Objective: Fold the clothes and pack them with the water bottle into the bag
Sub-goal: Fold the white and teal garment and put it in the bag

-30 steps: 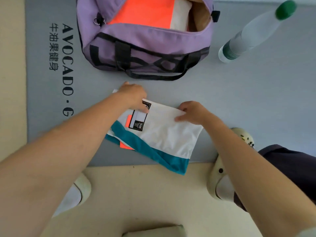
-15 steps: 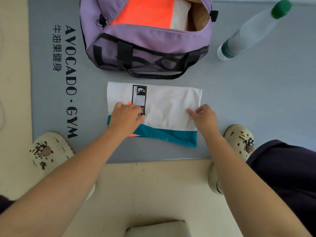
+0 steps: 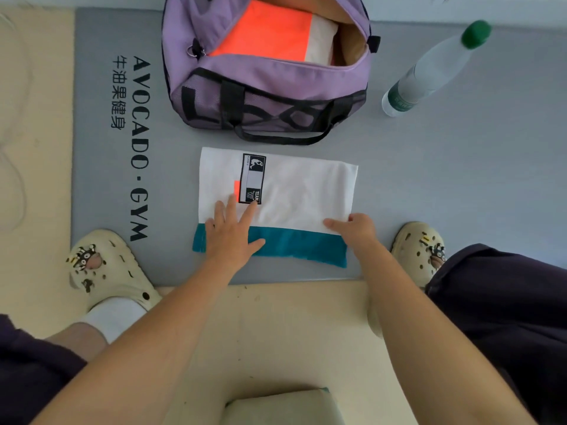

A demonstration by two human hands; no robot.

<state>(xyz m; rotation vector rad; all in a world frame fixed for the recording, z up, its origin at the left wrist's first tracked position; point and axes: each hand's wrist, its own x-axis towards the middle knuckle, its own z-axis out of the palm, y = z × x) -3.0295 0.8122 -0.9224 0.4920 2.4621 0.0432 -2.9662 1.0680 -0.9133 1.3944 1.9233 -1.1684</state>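
Nearest to us, a pale cushioned block [image 3: 276, 407] sits at the lower edge on the cream floor [image 3: 276, 326]. Both forearms reach forward from here. Two cream clogs frame the scene: the left clog [image 3: 106, 271] on the floor and the right clog [image 3: 420, 251] at the edge of the grey gym mat [image 3: 445, 179]; a second ago the left clog was only partly in view low in the frame.

On the mat lies the folded garment [image 3: 294, 191], white with a teal band along its near edge and a black printed patch. The left hand [image 3: 231, 234] rests flat on it, fingers spread and straight, pressing across the teal band and white panel, gripping nothing. The right hand [image 3: 356, 228] touches the near right corner of the white panel; whether its curled fingers pinch the cloth we cannot tell. Compared with one second ago, the garment now lies squared and flat rather than skewed, and both hands have drawn back to its near edge.

Beyond it stands the open purple bag [image 3: 267, 87], holding an orange and white folded garment [image 3: 270, 35]. To the right, well apart from the bag, the water bottle [image 3: 429, 72] stands on the mat.
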